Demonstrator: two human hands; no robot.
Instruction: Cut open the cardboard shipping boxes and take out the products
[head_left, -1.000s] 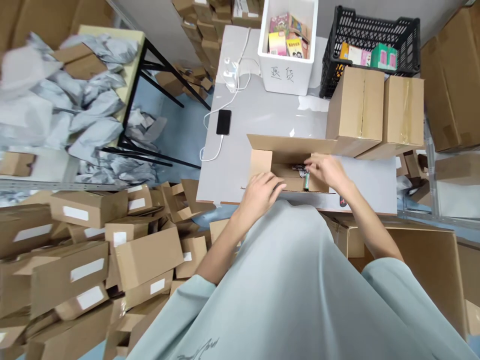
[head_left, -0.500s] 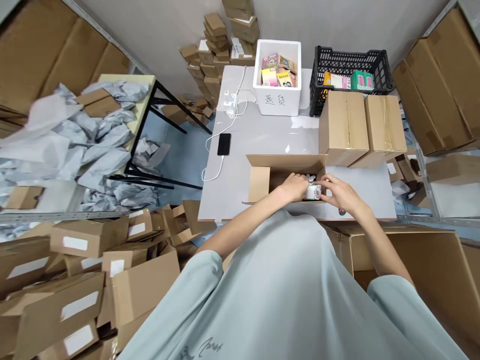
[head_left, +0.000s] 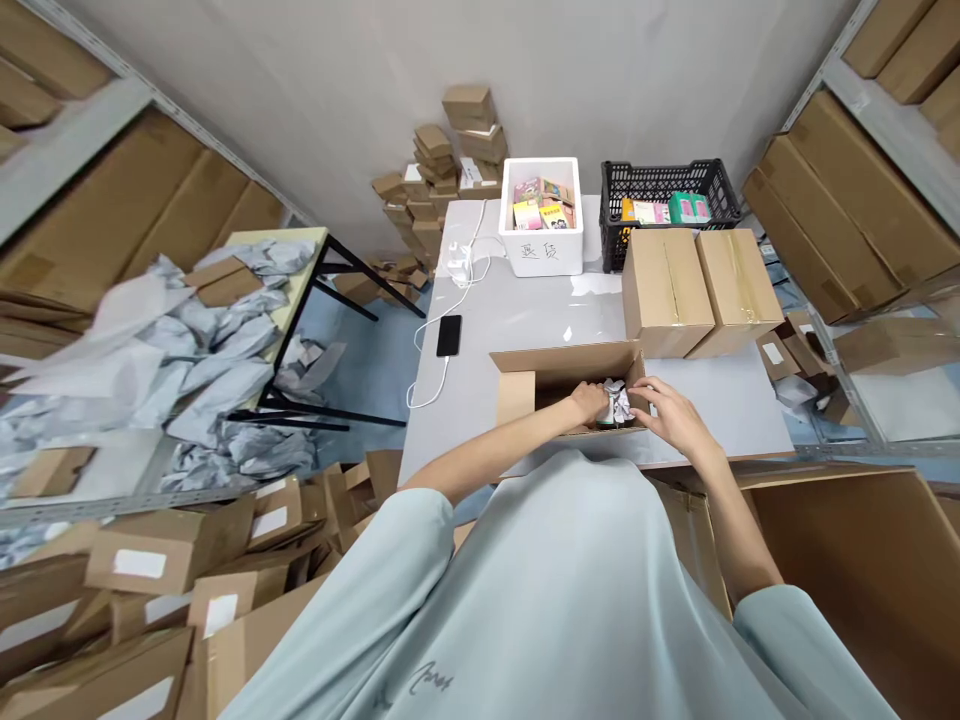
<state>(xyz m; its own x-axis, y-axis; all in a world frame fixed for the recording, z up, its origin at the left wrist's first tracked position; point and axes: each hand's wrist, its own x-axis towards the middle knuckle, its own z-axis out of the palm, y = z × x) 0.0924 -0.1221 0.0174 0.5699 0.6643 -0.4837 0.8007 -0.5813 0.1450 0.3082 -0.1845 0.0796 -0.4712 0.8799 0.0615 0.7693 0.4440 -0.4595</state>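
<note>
An open cardboard box (head_left: 516,397) lies on the table in front of me, its flaps raised. At its right end sits a small bundle of white crumpled-looking packets (head_left: 616,403); their exact kind is unclear. My left hand (head_left: 590,400) reaches into the box from the left, its fingers curled against the bundle's left side and partly hidden. On the other side, my right hand (head_left: 670,410) is over the right wall of the box. Its thumb and fingers are apart, with the tips close to the bundle's right side; whether they touch it I cannot tell.
Two taped cartons (head_left: 670,290) stand behind the box, before a black crate (head_left: 670,180). A white foam box (head_left: 541,250) holds small colourful packs. A phone (head_left: 448,336) lies on a cable at left. A large open carton (head_left: 847,560) stands at my right; parcels crowd the left.
The view has tilted up. The white pack with green edging between my hands has gone lower into the box, and white crumpled packets now show there. My right fingers have spread apart.
</note>
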